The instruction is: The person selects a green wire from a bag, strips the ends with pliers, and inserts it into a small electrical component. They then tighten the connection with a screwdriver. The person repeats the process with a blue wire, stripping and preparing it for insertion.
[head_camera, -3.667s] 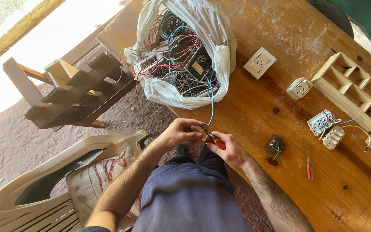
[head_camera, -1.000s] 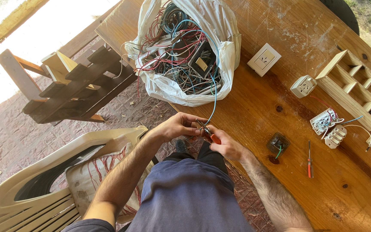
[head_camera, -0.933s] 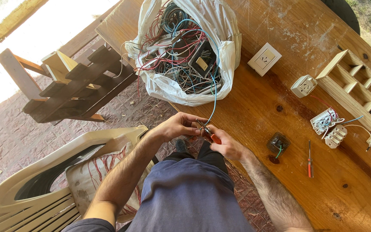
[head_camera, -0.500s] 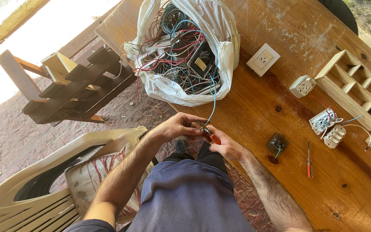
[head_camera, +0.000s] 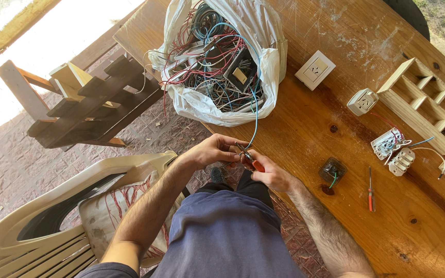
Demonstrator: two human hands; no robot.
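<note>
I see both hands meeting at the near edge of the surface [head_camera: 336, 134], just above my lap. My left hand [head_camera: 213, 152] is curled, fingers pinched on the blue wire [head_camera: 256, 110] close to its lower end. My right hand [head_camera: 270, 174] is clenched around the orange-handled pliers [head_camera: 248, 157], whose metal tip points toward the left-hand fingertips; I cannot tell whether the tip bites the wire. The two hands touch or nearly touch at the fingertips.

The blue wire runs up from the hands into the white bag [head_camera: 222, 62] of tangled wires at the far left of the surface. To the right lie a dark box [head_camera: 332, 170] and a screwdriver [head_camera: 370, 188], well apart from the hands.
</note>
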